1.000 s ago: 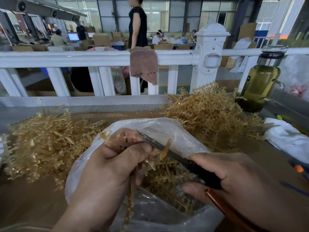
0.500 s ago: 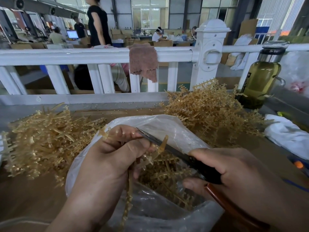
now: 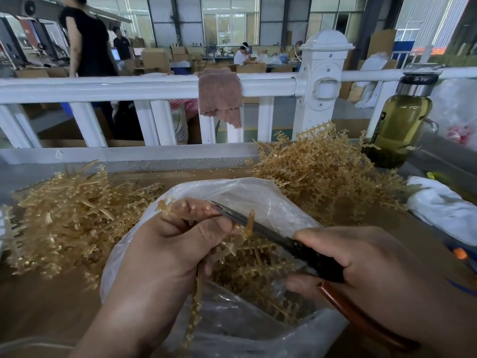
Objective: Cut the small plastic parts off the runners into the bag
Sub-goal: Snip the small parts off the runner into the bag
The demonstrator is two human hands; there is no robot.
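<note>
From the head camera, the left hand (image 3: 165, 244) curls around a tan plastic runner (image 3: 195, 303), fingers and thumb clamped on its upper part while the rest hangs down in front of the wrist. The right hand (image 3: 361, 262) grips the scissors (image 3: 271, 235) by their black and red-brown handles. The blades lie nearly together and point left, their tip at the left fingertips, with one short upright branch of the runner touching the blade. Both hands are over the open mouth of a clear plastic bag (image 3: 258, 195), which lies on the brown table (image 3: 38, 306) and holds more tan runners. One pile of runners (image 3: 72, 220) lies left of the bag and another heap (image 3: 325, 171) behind it to the right. A glass bottle (image 3: 402, 125) of greenish liquid stands at the far right beside a white railing (image 3: 129, 87), over which a pinkish cloth (image 3: 219, 96) hangs.
</note>
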